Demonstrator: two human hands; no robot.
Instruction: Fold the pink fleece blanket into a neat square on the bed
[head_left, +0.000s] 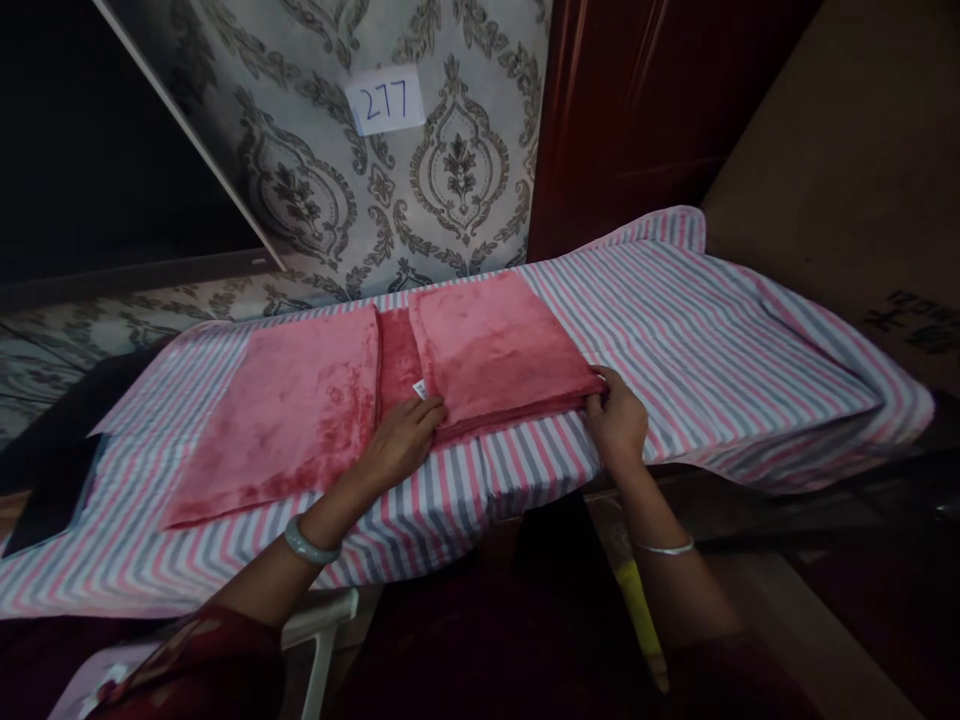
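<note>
A pink plush blanket (495, 345) lies with both ends folded inward, leaving a narrow darker strip between the two folded parts. At the front inner corner of the right-hand part, my left hand (405, 435) is closed on the edge, beside a small white label (421, 389). My right hand (619, 415) pinches the front right corner of the same part, thumb below and fingers above. Several layers show along the front edge between my hands. The left-hand part lies flat, apart from my fingers.
A striped cloth (675, 340) covers the table. A dark flat object (56, 495) sits at its left end. Behind are a large dark screen (120, 150), patterned wall with a paper marked 277 (386, 100), a red door (637, 110) and a cardboard box (847, 170).
</note>
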